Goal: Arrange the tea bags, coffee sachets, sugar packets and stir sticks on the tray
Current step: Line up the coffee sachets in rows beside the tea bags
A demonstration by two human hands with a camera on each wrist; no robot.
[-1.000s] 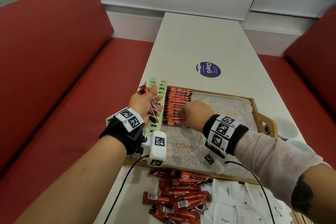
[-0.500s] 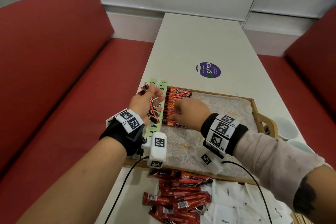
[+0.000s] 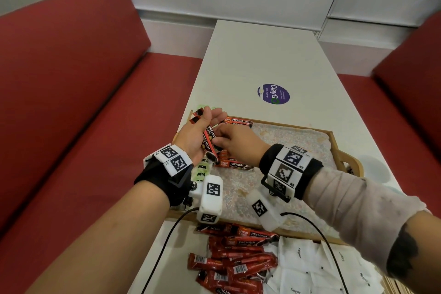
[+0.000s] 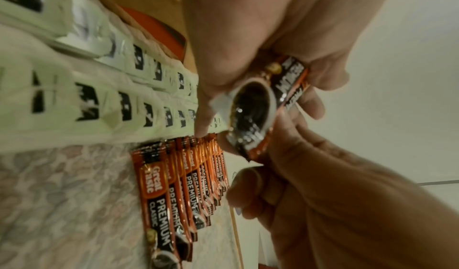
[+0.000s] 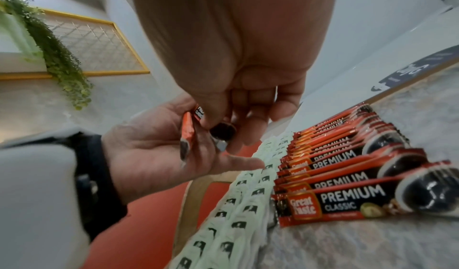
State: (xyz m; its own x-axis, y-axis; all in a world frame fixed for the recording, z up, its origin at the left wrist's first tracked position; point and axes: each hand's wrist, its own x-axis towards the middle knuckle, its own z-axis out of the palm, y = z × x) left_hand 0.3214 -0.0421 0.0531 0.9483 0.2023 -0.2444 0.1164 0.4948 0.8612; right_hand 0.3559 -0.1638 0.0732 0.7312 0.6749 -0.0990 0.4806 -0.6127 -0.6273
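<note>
My left hand (image 3: 208,124) is palm-up over the tray's left edge and holds a few red coffee sachets (image 3: 208,137). My right hand (image 3: 220,142) pinches the lower end of one of these sachets (image 5: 222,132); the left wrist view shows the same sachet (image 4: 258,108) between both hands. A neat row of coffee sachets (image 3: 235,164) lies on the cloth-lined wooden tray (image 3: 338,148), partly hidden under my hands. Green tea bags (image 3: 202,172) run along the tray's left side. In the right wrist view the sachet row (image 5: 347,177) and the tea bags (image 5: 244,204) lie side by side.
Loose coffee sachets (image 3: 235,266) and white sugar packets (image 3: 310,272) are heaped on the white table in front of the tray. A white cup (image 3: 373,162) stands right of the tray handle. A purple sticker (image 3: 273,94) is farther back. Red benches flank the table.
My right hand has left the sachet row on the tray and moved left to my left hand, where it now pinches a sachet. My left hand has turned slightly toward it.
</note>
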